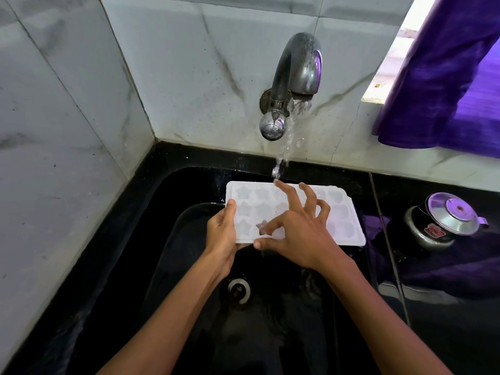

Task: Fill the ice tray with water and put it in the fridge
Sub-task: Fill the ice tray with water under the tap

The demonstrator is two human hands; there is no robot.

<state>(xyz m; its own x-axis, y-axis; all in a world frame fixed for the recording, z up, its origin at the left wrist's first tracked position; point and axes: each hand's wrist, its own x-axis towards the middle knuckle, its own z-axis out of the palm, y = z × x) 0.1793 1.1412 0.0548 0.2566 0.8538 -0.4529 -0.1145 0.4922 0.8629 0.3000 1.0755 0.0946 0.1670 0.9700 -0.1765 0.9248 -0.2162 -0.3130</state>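
A white ice tray (342,213) with star-shaped and round cups is held level over the black sink (167,255). My left hand (221,234) grips its near left corner, thumb on top. My right hand (300,228) rests on the tray's middle with fingers spread, one fingertip in a star cup and another at the far rim. Water runs from the steel tap (296,74) on the wall and lands at the tray's far edge, by my fingertip.
The sink drain (238,289) lies below the tray. A small steel pot with a lid (443,220) stands on the black counter to the right. A purple cloth (446,77) hangs at the window, top right. Marble-tiled walls close in at the left and behind.
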